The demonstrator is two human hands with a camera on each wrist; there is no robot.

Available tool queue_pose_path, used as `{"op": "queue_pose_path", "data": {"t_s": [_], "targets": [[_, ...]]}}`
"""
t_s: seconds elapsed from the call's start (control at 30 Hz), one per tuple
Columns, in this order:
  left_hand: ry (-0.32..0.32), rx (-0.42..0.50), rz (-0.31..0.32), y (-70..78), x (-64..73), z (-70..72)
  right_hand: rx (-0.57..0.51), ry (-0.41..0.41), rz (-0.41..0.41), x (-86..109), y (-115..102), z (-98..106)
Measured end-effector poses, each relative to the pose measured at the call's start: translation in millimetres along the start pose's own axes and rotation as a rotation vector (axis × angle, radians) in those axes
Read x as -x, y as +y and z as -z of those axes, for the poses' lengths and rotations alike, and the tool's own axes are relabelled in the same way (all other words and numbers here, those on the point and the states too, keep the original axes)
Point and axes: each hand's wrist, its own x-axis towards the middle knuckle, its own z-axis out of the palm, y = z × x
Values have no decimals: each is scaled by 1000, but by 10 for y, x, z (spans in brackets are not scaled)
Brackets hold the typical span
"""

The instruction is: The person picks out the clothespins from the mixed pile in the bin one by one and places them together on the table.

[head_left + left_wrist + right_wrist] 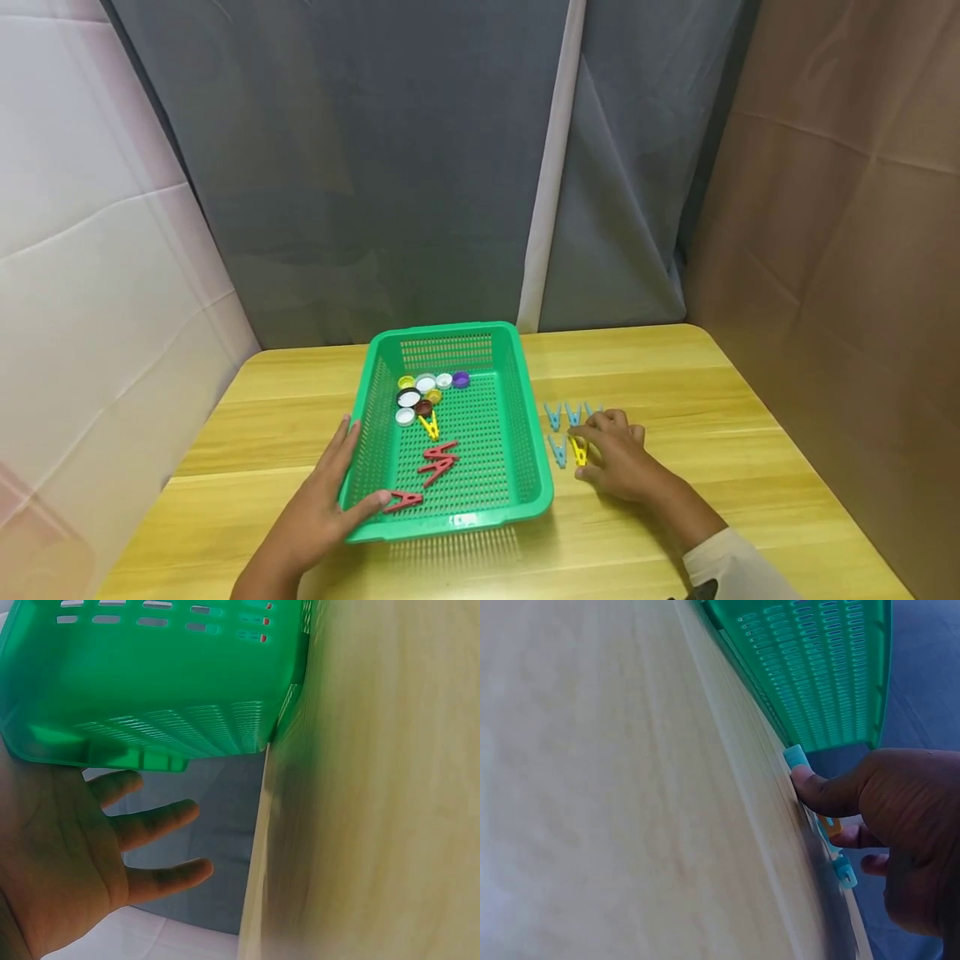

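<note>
A green plastic basket (pixel 487 521) stands on the table, and my left hand (pixel 318 508) rests at its near left corner. The left thumb lies over the rim; in the left wrist view the fingers (pixel 161 825) are straight and spread outside the wall. To the basket's right, my right hand (pixel 622 454) pinches a yellow clothespin (pixel 579 451) between thumb and fingers, close over the table. Several blue clothespins (pixel 557 451) lie around it, one partly hidden behind the fingers. Inside the basket are red clothespins (pixel 438 469) and a yellow one (pixel 429 427).
Several bottle caps, among them a purple cap (pixel 461 380) and a brown cap (pixel 423 407), sit toward the basket's far left. The wooden table (pixel 712 417) ends at a grey curtain (pixel 420 167) behind, with a white cloth on the left and a brown one on the right.
</note>
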Motion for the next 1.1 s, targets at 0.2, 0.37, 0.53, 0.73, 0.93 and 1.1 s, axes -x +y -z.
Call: {"op": "queue_pose_path", "data": {"t_s": [0.2,0.37,0.53,0.73,0.93,1.1], "targets": [[3,0,17,4,14,11,-19,-9,-8,5,-34,6],[-9,15,38,8,13,1,-22,-14,-22,7,-54,15],[-6,22,42,0,12,-13,-20,-7,-29,11,-52,14],[-5,6,31,-18,18,-13,-12,11,-25,14,-46,3],[-2,-5,23,-19,13,-17,21,51,-24,25,-49,10],[-1,-3,23,4,7,-12,55,98,-2,32,-62,31]]}}
